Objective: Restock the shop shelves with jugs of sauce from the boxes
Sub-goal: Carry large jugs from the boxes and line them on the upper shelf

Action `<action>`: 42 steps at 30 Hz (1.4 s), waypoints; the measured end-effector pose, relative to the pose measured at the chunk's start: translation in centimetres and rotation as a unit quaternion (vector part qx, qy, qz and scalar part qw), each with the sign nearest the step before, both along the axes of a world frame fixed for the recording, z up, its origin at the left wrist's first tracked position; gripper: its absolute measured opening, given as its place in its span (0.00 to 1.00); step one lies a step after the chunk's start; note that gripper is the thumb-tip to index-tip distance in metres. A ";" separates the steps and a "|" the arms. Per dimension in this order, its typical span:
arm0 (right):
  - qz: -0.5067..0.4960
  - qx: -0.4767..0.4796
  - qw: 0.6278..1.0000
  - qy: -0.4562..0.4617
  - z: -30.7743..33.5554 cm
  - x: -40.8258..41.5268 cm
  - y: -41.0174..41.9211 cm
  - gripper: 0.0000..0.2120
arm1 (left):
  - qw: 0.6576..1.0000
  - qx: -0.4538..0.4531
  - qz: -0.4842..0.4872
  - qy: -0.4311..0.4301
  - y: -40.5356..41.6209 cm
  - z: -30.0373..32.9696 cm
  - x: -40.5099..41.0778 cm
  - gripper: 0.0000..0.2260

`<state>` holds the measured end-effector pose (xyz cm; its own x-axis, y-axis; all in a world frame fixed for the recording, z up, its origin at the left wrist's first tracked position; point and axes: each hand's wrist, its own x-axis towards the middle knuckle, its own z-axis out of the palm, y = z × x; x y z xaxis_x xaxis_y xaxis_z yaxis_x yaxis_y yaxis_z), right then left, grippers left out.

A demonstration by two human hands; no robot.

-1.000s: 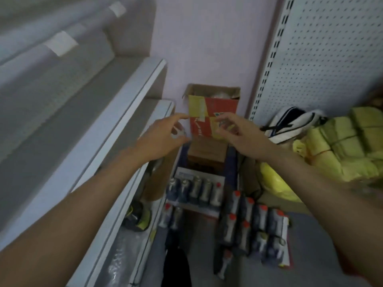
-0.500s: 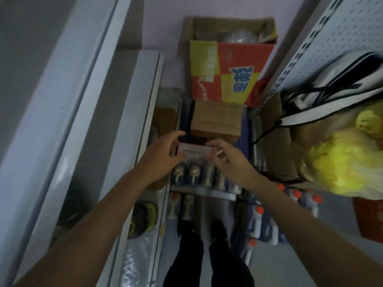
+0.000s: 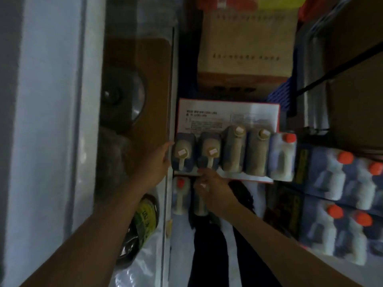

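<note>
The view looks steeply down into a narrow aisle. A white, red-edged box point(image 3: 228, 119) lies flat on the floor, and five jugs stand in a row along its near edge. The left hand point(image 3: 159, 162) rests against the outer side of the leftmost jug point(image 3: 183, 152), at the box's near-left corner; its fingers look fairly straight, pressing rather than wrapping, though the fingertips are partly hidden behind the jug. The right hand point(image 3: 211, 187) sits just below the second jug point(image 3: 209, 153), with its fingers loosely curled near that jug's pale handle. Blur prevents telling whether they pinch the handle or hold nothing.

Two more jugs stand on the floor point(image 3: 180, 235) nearer the person, one with an orange cap point(image 3: 180, 195). A larger group of white jugs point(image 3: 339, 193) with orange caps stands to the right. The shelf point(image 3: 62, 121) to be filled runs along the left, with a round dark object and a wrapped yellow-labelled item on the lower level.

Assessment: the step in hand appears to be taking a jug from the row on the box. To do it well, the right hand should close fully round the handle before lifting, while the left steadies the jug's flank so that its neighbours do not topple. The lift should be straight up, clear of the adjoining jug, then swung left toward the shelf edge. The jugs look full and heavy, so a one-finger hook is inadvisable.
</note>
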<state>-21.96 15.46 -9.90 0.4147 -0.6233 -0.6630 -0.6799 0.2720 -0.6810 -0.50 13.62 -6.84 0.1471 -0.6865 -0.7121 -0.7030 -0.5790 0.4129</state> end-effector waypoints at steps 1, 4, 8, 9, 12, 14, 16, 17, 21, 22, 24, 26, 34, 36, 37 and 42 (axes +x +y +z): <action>-0.021 0.022 0.999 0.011 -1.8 0.9 0.9 0.19 | 0.999 0.003 -0.033 -0.004 -0.6 -1.9 0.5 0.26; -0.089 0.071 0.993 0.014 -5.9 3.8 2.9 0.36 | 0.989 -0.018 -0.147 0.022 -3.0 -5.7 1.6 0.29; -0.194 0.158 0.968 -0.014 -9.0 7.2 3.3 0.45 | 0.924 -0.013 -0.381 -0.019 -7.1 -8.0 1.9 0.34; -0.228 0.168 0.959 -0.015 -9.6 7.9 3.3 0.44 | 0.912 -0.005 -0.409 -0.032 -7.5 -8.4 1.8 0.36; -0.312 0.142 0.939 -0.016 -10.4 9.7 3.2 0.39 | 0.900 -0.013 -0.431 -0.061 -7.9 -8.4 1.3 0.33; -0.340 0.113 0.933 -0.010 -10.4 10.0 3.5 0.33 | 0.888 -0.025 -0.454 -0.073 -7.9 -8.1 1.2 0.34; -0.366 0.095 0.925 -0.025 -10.2 9.9 3.8 0.30 | 0.861 -0.034 -0.498 -0.097 -8.4 -7.9 1.2 0.36; -0.372 0.091 0.923 -0.032 -10.1 9.9 3.9 0.29 | 0.847 -0.040 -0.520 -0.107 -8.6 -8.0 1.3 0.36; -0.354 0.054 0.933 -0.020 -10.2 9.9 4.7 0.32 | 0.790 -0.043 -0.598 -0.130 -9.5 -7.9 1.2 0.30; -0.357 0.048 0.932 -0.028 -10.1 9.9 4.9 0.33 | 0.780 -0.043 -0.609 -0.137 -9.6 -7.8 1.1 0.29; -0.374 0.036 0.925 -0.055 -9.2 9.8 5.1 0.37 | 0.774 -0.042 -0.615 -0.147 -9.3 -7.4 1.4 0.29; -0.383 0.027 0.919 -0.094 -8.0 9.3 5.1 0.41 | 0.808 -0.031 -0.574 -0.130 -8.3 -6.5 2.7 0.32; -0.303 -0.043 0.933 -0.191 6.8 2.8 -0.3 0.22 | 0.975 -0.050 -0.216 0.035 -5.3 11.8 2.0 0.30; -0.255 -0.087 0.938 -0.218 14.2 0.2 -3.7 0.22 | 0.983 -0.091 -0.150 0.049 -5.8 19.0 0.3 0.30; -0.220 -0.123 0.941 -0.224 18.2 -1.0 -5.6 0.22 | 0.984 -0.119 -0.124 0.047 -6.2 22.9 -0.7 0.31; -0.050 -0.263 0.916 -0.300 40.6 -5.5 -14.3 0.42 | 0.946 -0.315 0.021 0.070 -7.9 43.9 -5.2 0.31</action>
